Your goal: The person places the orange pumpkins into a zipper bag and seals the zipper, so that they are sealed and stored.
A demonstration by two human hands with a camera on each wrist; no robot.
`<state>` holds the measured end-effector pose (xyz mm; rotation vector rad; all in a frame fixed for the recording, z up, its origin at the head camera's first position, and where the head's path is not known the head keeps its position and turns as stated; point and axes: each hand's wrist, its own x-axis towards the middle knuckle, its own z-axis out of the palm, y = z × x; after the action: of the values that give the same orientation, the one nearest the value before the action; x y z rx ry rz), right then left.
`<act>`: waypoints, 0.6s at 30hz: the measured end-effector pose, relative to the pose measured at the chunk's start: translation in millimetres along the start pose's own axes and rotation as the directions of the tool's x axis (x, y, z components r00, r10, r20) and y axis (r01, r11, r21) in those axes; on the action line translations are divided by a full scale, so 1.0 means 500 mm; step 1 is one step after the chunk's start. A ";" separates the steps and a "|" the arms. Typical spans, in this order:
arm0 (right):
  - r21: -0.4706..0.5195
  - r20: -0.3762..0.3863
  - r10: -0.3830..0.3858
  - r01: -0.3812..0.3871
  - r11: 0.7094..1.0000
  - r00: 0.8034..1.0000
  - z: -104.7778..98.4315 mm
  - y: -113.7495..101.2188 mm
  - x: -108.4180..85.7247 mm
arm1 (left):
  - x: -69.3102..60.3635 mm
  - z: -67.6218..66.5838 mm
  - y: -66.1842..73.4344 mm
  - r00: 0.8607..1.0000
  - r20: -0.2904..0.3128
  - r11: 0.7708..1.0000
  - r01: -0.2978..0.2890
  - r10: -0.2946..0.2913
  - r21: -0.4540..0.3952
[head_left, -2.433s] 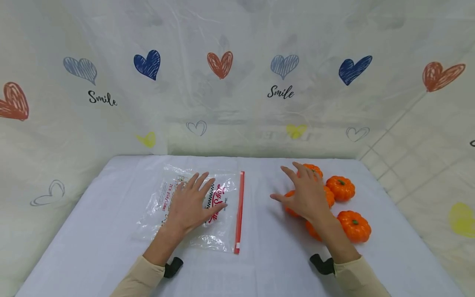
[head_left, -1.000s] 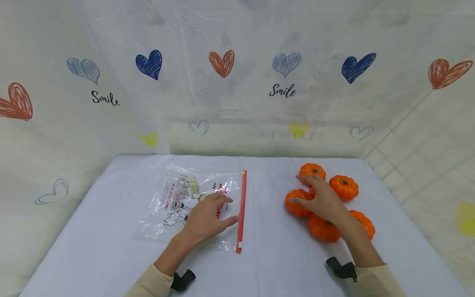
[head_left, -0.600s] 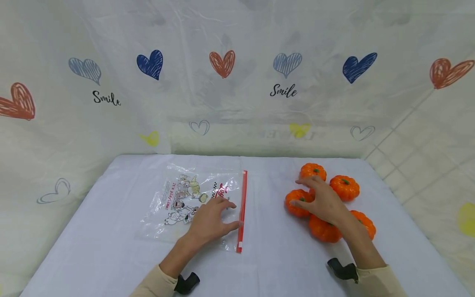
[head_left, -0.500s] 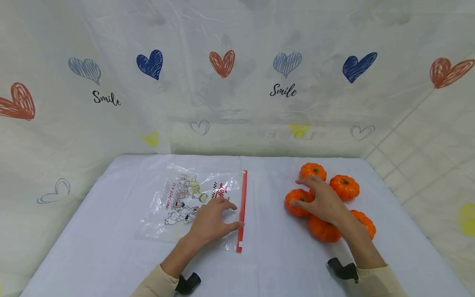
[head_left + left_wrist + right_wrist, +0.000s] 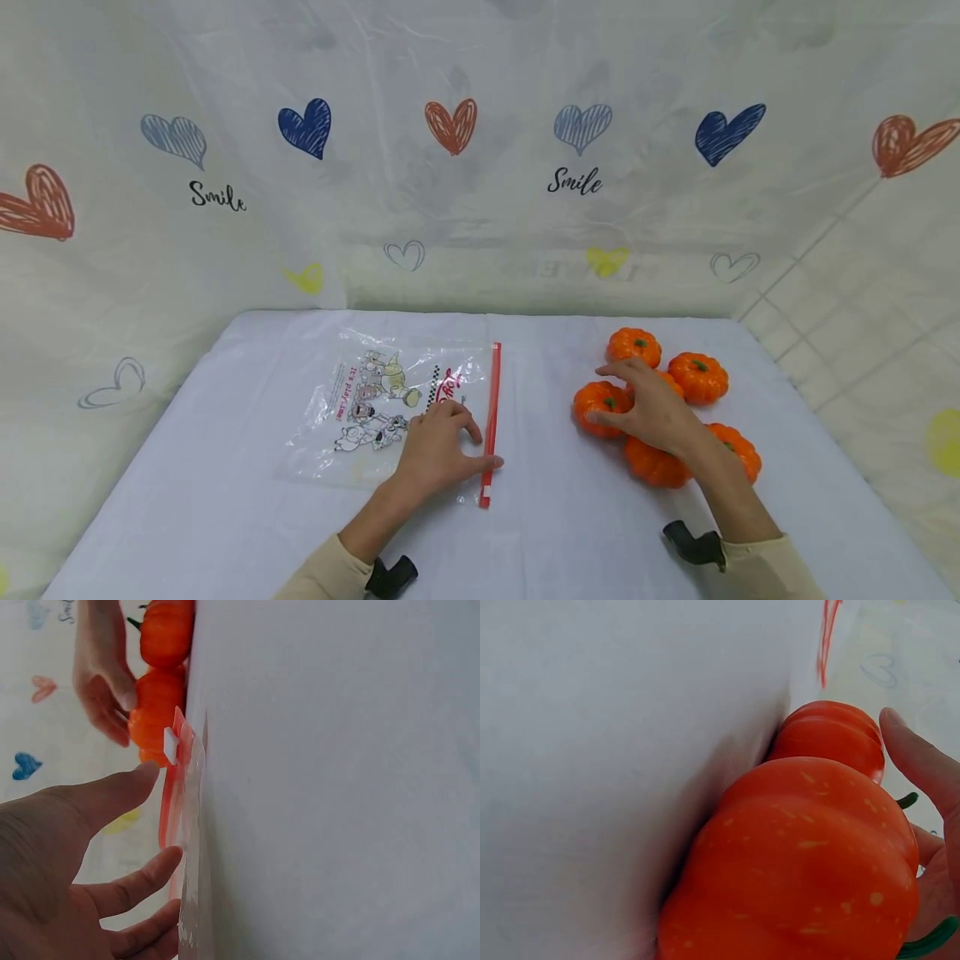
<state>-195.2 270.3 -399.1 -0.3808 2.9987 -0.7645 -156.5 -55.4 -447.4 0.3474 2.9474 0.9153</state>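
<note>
A clear zip bag (image 5: 367, 400) with cartoon animals and red lettering lies flat on the left. Along its right side runs a red zip strip (image 5: 494, 392); the left wrist view shows a white slider (image 5: 171, 745) on it. My left hand (image 5: 438, 446) is over the bag's right part, thumb and fingers apart around the strip; whether they touch it I cannot tell. Several orange toy pumpkins (image 5: 657, 463) with green stems cluster on the right. Over them hovers my right hand (image 5: 656, 408), thumb and fingers spread about the leftmost pumpkin (image 5: 592, 408), holding nothing.
A white cloth (image 5: 547, 517) covers the table. Behind it hangs a pale sheet (image 5: 495, 208) printed with hearts and "Smile". Dark wrist-worn pieces (image 5: 693, 546) show by both sleeves.
My left hand has slid rightward from the bag's middle to the red strip, its fingers bending more. The right hand shifted slightly right and lower, then stayed nearly still. Bag and pumpkins lie unmoved.
</note>
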 end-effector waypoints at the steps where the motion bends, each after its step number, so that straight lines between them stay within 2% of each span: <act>1: -0.001 0.004 0.004 -0.004 1.000 1.000 0.000 0.000 0.000 | 0.000 0.001 0.002 1.000 0.000 1.000 0.006 -0.006 -0.001; 8: -0.007 0.015 -0.007 0.007 1.000 1.000 0.004 -0.001 0.003 | 0.000 0.011 0.006 0.999 -0.019 1.000 0.029 -0.028 0.009; 18: -0.019 0.047 0.017 -0.016 1.000 0.999 0.000 -0.003 -0.001 | 0.002 0.011 0.005 0.999 -0.044 1.000 0.025 -0.025 -0.002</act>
<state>-194.5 269.3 -398.5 -0.3686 2.9626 -0.7169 -156.2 -49.9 -450.6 0.2941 2.9834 0.9334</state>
